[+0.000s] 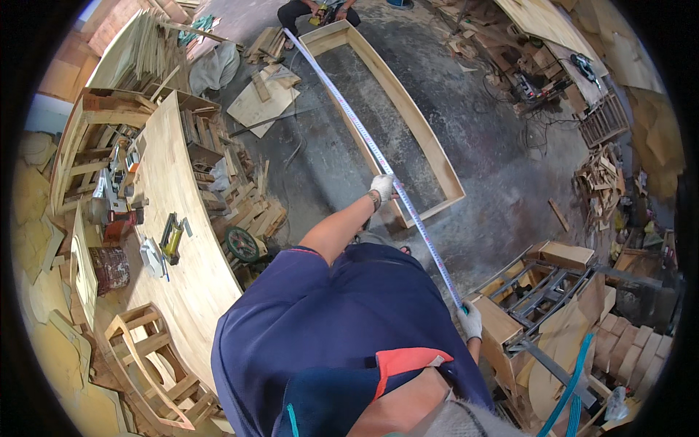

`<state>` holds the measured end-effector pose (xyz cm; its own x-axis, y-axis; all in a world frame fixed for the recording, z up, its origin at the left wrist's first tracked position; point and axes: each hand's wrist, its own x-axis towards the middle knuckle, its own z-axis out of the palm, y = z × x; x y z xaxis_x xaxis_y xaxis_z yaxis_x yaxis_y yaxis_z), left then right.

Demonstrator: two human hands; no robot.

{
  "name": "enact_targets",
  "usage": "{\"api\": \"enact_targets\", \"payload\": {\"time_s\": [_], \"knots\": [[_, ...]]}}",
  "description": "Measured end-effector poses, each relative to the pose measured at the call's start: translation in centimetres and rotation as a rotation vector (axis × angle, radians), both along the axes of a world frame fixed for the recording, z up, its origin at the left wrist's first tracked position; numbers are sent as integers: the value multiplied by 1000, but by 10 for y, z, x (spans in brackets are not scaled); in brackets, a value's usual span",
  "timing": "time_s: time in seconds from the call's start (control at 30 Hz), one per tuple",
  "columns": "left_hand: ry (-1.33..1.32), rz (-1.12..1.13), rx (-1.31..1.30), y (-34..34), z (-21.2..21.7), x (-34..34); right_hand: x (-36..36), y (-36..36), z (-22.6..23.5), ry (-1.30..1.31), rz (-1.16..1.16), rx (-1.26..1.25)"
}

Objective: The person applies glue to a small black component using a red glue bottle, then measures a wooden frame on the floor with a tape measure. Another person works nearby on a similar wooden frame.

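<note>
Near the frame centre, gloved left hand (381,186) closed on a tape measure (408,207), lower right, gloved right hand (471,319) gripping its case end, tape stretched to upper centre along a long wooden frame (429,146) on the floor (502,146), long wooden desk (175,189) at left.

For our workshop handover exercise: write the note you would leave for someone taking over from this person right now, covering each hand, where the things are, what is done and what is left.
Left hand: gloved, arm stretched forward, pinching the tape measure partway along, over the near end of the long wooden frame on the floor.
Right hand: gloved, low at the person's side, holding the tape's near end.
Tape: pulled taut, running along the frame toward a seated person at the far end.
Done: tape stretched out over the frame.
Left: whether a reading has been taken cannot be told.
</note>
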<state>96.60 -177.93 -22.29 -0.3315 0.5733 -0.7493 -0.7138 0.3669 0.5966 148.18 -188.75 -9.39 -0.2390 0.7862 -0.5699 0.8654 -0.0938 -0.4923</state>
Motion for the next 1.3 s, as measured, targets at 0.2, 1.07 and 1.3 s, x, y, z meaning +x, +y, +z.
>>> {"api": "enact_targets", "payload": {"time_s": [0.2, 1.07, 1.3], "knots": [[38, -174, -113, 29, -21, 14, 38, -73, 31, -112, -152, -56], [333, -308, 71, 98, -39, -109, -219, -42, 13, -126, -249, 6], [328, -256, 46, 115, -40, -142, -264, -18, 16, -152, -261, -75]]}}
